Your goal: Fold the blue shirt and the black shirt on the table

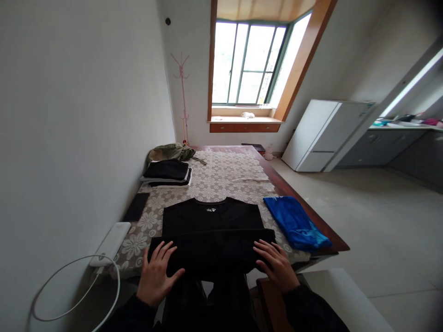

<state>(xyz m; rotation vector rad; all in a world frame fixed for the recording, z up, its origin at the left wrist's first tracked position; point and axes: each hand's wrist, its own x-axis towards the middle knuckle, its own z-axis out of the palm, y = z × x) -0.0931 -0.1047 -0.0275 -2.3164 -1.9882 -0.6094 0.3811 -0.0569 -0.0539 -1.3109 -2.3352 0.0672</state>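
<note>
From where I stand, the table (282, 185) loses part of its near edge behind the black shirt (214, 251) lying there, half doubled over. 2 dark sleeves (311, 306) run out of view. The left hand (159, 273) and right hand (276, 263) rest palm-down on the fold, fingers spread, clutching nothing. The white print (211, 210) is hard to read.

Black shirt (212, 246) on cloth-covered table (282, 181)

- You can pass over the tablecloth (235, 170) beyond the black shirt (212, 216).
- Left, the wall (86, 115), white device (112, 240), looped cable (119, 281) and folded clothes (166, 170) stand in your way.
- Right, the blue garment (294, 223) blocks your path beside the table edge (279, 179).
</note>
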